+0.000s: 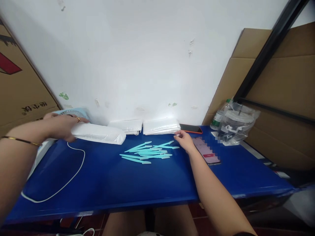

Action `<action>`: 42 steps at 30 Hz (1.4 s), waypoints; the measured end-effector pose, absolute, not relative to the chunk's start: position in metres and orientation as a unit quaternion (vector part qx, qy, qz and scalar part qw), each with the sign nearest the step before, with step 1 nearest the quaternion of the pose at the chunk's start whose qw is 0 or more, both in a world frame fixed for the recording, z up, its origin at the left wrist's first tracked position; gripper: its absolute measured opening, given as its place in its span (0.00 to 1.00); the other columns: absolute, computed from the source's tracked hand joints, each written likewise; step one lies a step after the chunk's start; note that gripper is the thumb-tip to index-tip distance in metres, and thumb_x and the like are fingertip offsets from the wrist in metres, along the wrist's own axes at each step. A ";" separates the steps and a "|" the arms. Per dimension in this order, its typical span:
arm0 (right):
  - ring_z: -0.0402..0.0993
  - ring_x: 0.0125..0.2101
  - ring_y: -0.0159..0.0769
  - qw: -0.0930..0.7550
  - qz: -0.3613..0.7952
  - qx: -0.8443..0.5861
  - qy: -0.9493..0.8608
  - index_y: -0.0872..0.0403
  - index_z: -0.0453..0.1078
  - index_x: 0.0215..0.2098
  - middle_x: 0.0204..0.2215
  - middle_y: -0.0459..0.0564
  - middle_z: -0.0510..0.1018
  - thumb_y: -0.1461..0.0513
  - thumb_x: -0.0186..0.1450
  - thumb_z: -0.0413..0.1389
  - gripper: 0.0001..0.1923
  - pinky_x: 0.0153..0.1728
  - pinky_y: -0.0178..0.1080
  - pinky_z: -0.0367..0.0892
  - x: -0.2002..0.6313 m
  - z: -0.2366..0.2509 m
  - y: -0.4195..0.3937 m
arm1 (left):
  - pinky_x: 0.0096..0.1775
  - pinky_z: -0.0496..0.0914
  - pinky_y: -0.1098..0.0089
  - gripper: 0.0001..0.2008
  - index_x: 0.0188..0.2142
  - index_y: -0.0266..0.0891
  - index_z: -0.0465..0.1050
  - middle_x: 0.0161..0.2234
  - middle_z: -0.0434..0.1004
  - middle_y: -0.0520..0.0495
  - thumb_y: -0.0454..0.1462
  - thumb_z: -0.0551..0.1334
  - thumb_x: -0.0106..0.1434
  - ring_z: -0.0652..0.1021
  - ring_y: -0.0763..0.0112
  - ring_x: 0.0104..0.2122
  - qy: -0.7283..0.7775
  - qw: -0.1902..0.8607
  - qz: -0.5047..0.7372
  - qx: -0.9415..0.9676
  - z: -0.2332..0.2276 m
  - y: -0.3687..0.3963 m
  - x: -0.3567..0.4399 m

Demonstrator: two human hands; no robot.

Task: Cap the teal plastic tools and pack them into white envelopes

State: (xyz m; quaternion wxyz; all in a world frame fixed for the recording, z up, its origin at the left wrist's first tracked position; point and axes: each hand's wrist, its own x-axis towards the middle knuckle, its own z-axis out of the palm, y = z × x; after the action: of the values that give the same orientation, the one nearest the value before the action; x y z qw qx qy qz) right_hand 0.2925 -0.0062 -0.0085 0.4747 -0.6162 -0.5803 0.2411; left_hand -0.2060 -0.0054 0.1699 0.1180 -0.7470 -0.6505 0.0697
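Table (110, 183): smooth blue top, slight sheen.
Sticks (147, 152): pale turquoise plastic, smooth, matt.
Packs (98, 133): white, in thin clear film, softly glossy; stacks (161, 126) alike.
Cable (61, 186): white, rubbery, smooth.
Phone (190, 128): glossy black glass, orange edge.
Bag (237, 123): clear crinkled plastic, shiny.
Boxes (275, 85): brown cardboard, matt.
Wall (147, 49): white paint, matt, scuffed.
Bracelet (22, 141): thin gold-coloured metal.

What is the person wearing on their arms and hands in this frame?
Both forearms are bare, with no sleeves or gloves showing. The left hand has a thin gold-coloured ring on one finger, and a slim dark bracelet with gold sections circles the left wrist. The right hand shows no jewellery that can be made out.
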 end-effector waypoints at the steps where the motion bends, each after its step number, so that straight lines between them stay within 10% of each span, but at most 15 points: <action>1: 0.64 0.25 0.32 0.452 0.238 -0.620 -0.596 0.54 0.73 0.35 0.27 0.46 0.72 0.58 0.51 0.58 0.14 0.30 0.36 0.61 0.299 -0.007 -0.008 | 0.54 0.52 0.45 0.44 0.55 0.45 0.64 0.50 0.71 0.44 0.41 0.72 0.35 0.67 0.44 0.51 -0.669 0.126 0.087 -0.727 0.159 -0.009 -0.199; 4: 0.66 0.28 0.34 0.368 0.280 -0.604 -0.649 0.52 0.74 0.40 0.34 0.48 0.73 0.59 0.44 0.64 0.22 0.32 0.36 0.62 0.318 -0.001 -0.014 | 0.55 0.47 0.41 0.50 0.60 0.39 0.56 0.60 0.57 0.37 0.47 0.71 0.38 0.55 0.39 0.59 -0.643 0.139 0.030 -0.753 0.125 -0.023 -0.165; 8: 0.67 0.29 0.33 0.279 0.310 -0.596 -0.686 0.50 0.72 0.47 0.41 0.51 0.70 0.64 0.39 0.67 0.35 0.32 0.37 0.64 0.331 -0.001 -0.015 | 0.59 0.53 0.63 0.50 0.65 0.39 0.41 0.65 0.43 0.40 0.58 0.60 0.51 0.54 0.57 0.62 -0.498 -0.058 -0.034 -0.864 0.070 -0.042 -0.099; 18: 0.68 0.25 0.31 0.241 0.348 -0.481 -0.768 0.52 0.75 0.41 0.28 0.46 0.72 0.65 0.48 0.61 0.20 0.29 0.34 0.65 0.295 -0.005 -0.009 | 0.61 0.46 0.56 0.54 0.65 0.37 0.39 0.66 0.37 0.38 0.60 0.60 0.48 0.44 0.52 0.64 -0.481 -0.248 -0.059 -0.839 0.012 -0.043 -0.010; 24: 0.71 0.29 0.33 0.232 0.380 -0.410 -0.796 0.52 0.76 0.39 0.34 0.49 0.74 0.62 0.52 0.60 0.16 0.30 0.34 0.66 0.281 0.000 -0.017 | 0.59 0.55 0.62 0.49 0.65 0.40 0.39 0.65 0.43 0.42 0.56 0.60 0.52 0.54 0.56 0.62 -0.431 -0.332 -0.113 -0.831 0.013 -0.044 0.004; 30: 0.69 0.29 0.33 0.313 0.258 -0.494 -0.769 0.52 0.76 0.36 0.31 0.48 0.76 0.58 0.57 0.57 0.10 0.33 0.35 0.63 0.273 -0.010 0.005 | 0.44 0.68 0.66 0.23 0.46 0.40 0.71 0.44 0.75 0.44 0.51 0.50 0.61 0.74 0.62 0.43 -0.503 -0.252 -0.168 -0.810 0.015 -0.018 0.005; 42: 0.67 0.27 0.31 0.271 0.317 -0.464 -0.781 0.54 0.75 0.25 0.28 0.46 0.73 0.60 0.51 0.62 0.06 0.26 0.32 0.61 0.253 -0.010 0.025 | 0.28 0.64 0.71 0.11 0.30 0.40 0.73 0.28 0.76 0.49 0.44 0.57 0.55 0.74 0.68 0.28 -0.517 -0.244 -0.121 -0.812 0.005 0.013 -0.002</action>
State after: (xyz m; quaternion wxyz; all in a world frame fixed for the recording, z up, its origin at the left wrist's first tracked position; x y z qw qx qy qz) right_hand 0.2526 0.0247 -0.0101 0.2715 -0.4640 -0.7814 0.3168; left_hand -0.0015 0.0126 0.0053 -0.2436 -0.8118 -0.5167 -0.1211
